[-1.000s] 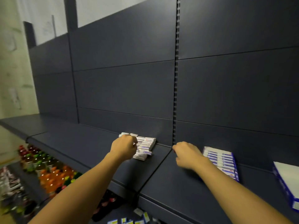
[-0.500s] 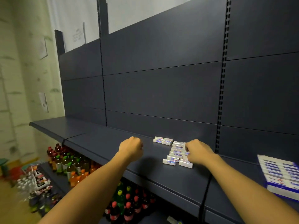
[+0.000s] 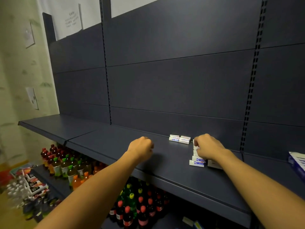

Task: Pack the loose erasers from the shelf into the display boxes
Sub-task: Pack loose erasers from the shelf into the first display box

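Directly under and just ahead of the right hand (image 3: 208,149): the loose erasers (image 3: 197,160), a short row of white, blue-labelled blocks on the shelf (image 3: 115,142). Fingers (image 3: 196,143) curled down onto the far end of that row, apparently pinching an eraser, though the knuckles hide the contact itself. Long axes of the blocks set across the row, the row itself running from the fingertips back toward the wrist. Nearest blocks poking out just left of the palm. A separate pair of erasers (image 3: 179,139) just left of the fingertips, by the back panel, long axes along the shelf.

Left hand (image 3: 141,148) well apart from both, off to the left, curled into a fist above bare shelf, nothing visible inside it. Right hand clearly the nearer and the one placed to lift.

Display box (image 3: 297,162) far to the right of the right hand, cut by the frame edge, so a long carry rightward likely.

Against half a second ago: view swung further left, box pushed nearly out of frame; right hand shifted forward over the row, covering more of it; left fist about where it was.
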The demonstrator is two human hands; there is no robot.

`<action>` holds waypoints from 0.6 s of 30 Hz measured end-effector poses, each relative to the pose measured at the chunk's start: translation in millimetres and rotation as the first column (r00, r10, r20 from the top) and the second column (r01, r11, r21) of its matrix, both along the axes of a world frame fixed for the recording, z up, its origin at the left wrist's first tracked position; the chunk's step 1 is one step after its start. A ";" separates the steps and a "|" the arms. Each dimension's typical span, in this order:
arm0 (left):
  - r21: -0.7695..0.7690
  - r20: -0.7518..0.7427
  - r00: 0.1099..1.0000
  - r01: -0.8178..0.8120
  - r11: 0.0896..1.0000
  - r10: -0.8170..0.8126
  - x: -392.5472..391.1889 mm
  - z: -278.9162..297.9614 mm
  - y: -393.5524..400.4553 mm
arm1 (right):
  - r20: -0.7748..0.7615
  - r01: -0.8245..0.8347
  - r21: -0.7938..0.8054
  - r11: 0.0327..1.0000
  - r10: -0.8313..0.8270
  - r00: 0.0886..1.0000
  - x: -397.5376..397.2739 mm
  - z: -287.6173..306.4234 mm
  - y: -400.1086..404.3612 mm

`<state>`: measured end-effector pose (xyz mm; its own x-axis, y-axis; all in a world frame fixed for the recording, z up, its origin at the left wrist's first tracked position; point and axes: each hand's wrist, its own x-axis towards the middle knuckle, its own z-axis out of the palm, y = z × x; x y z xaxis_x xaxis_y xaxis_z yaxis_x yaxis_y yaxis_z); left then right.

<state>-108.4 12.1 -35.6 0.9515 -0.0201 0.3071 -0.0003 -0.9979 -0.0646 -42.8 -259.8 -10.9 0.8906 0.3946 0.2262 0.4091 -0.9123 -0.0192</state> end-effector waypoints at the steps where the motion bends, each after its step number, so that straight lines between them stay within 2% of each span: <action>1: -0.012 -0.001 1.000 0.014 1.000 -0.014 7.0 -2.2 2.7 | 0.001 0.004 -0.004 1.000 -0.004 1.000 4.7 -0.7 3.7; 13: -0.021 -0.096 0.975 0.199 0.980 -0.200 124.6 -13.7 1.4 | 0.039 0.035 0.079 0.996 -0.038 0.999 87.9 2.1 33.8; 18: -0.127 -0.053 0.962 0.260 0.957 -0.268 173.8 -8.8 -9.6 | 0.043 0.045 0.078 0.996 -0.048 0.998 116.3 7.5 35.6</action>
